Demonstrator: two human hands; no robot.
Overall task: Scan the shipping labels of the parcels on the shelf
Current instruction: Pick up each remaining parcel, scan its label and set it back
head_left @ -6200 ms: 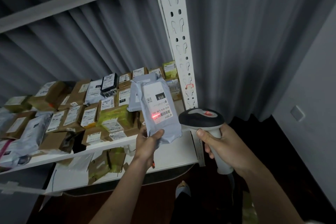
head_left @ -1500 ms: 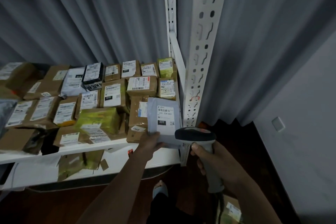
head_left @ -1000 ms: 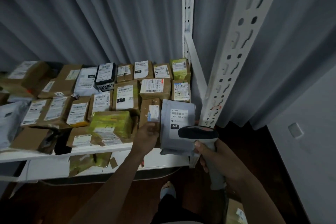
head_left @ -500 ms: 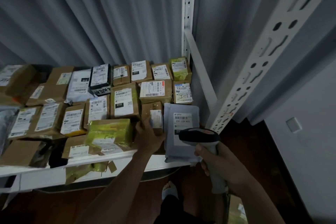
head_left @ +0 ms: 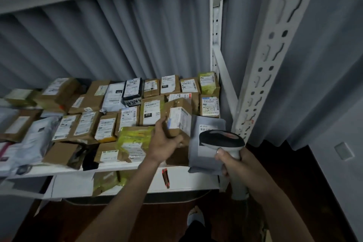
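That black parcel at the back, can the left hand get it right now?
Probably not right away. The left hand is busy gripping a brown box near the shelf front. The black parcel stands rows behind, with other parcels between, though nothing covers it from above.

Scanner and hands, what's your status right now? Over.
Left hand grips small brown box, tilted up off shelf. Right hand holds barcode scanner. Grey mailer lies behind scanner; no red beam visible.

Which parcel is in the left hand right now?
The small brown box, tilted above its neighbours, gripped by the left hand; all other parcels lie untouched.
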